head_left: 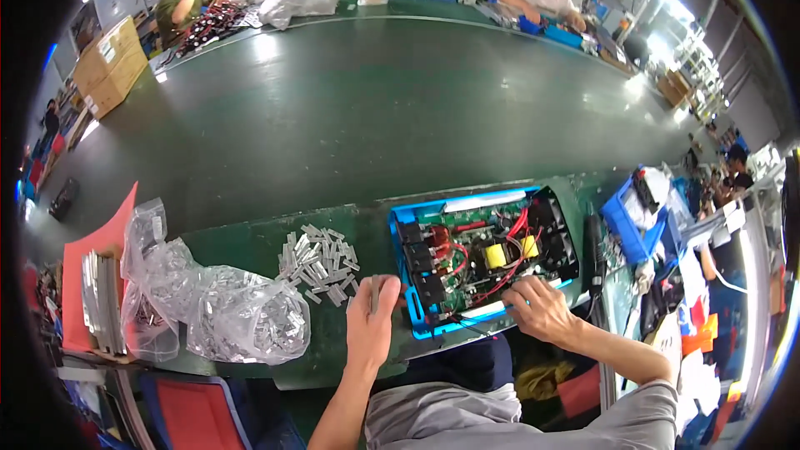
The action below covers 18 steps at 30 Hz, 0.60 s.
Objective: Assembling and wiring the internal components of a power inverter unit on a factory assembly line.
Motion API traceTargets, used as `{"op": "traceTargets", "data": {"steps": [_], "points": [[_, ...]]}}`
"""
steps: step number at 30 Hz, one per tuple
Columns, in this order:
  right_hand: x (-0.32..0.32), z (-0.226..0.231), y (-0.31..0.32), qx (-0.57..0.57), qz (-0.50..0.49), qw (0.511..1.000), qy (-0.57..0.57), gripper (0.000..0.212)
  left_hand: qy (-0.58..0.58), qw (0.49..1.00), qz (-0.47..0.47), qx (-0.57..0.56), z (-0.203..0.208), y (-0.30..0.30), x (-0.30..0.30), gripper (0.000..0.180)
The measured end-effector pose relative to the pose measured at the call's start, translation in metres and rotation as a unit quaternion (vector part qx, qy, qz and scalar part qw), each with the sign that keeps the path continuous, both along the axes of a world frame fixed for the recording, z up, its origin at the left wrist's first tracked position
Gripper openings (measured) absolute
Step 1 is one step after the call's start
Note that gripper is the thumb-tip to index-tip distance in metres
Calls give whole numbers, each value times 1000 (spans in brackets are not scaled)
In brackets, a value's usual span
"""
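Observation:
A blue open case (390,242) in front of me holds a green circuit board (454,218), two yellow-wrapped transformers (495,256), red wires and black fans at its right end. My left hand (369,329), left of the case, is closed on a small grey metal strip (375,293) held upright between thumb and fingers. My right hand (542,310) reaches over the case's near edge, its fingers bent together by the board and wires. Whatever they pinch is hidden. A loose pile of small silvery metal strips (317,262) lies beyond my left hand.
Clear plastic bags (242,317) full of similar pieces lie on the left, beside a red sheet (96,267) and stacked metal plates (102,300). A blue bin (633,221) stands at right. Across the wide green surface (333,108), two people work; a cardboard box (111,67) sits far left.

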State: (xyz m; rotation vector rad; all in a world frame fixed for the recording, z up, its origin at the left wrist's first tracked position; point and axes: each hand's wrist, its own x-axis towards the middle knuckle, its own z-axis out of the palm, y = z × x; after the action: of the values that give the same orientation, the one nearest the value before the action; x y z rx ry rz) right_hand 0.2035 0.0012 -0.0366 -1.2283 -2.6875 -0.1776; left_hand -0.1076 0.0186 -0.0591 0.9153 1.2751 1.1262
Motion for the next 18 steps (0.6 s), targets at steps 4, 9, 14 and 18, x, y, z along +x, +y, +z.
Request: {"op": "traceTargets", "data": {"steps": [4,9,14,18], "points": [[-3,1,-17,65,-5,995,80,50,70,997,-19,-4,15,17,12,46],[28,-6,-18,154,-165,936,270,42,53,996,-12,-67,17,25,10,56],[51,-58,-5,183,-410,729,516,29,0,991,-10,-136,9,26,20,68],[46,-80,5,69,-413,674,609,50,185,982,5,39,58,16,37,75]]}}
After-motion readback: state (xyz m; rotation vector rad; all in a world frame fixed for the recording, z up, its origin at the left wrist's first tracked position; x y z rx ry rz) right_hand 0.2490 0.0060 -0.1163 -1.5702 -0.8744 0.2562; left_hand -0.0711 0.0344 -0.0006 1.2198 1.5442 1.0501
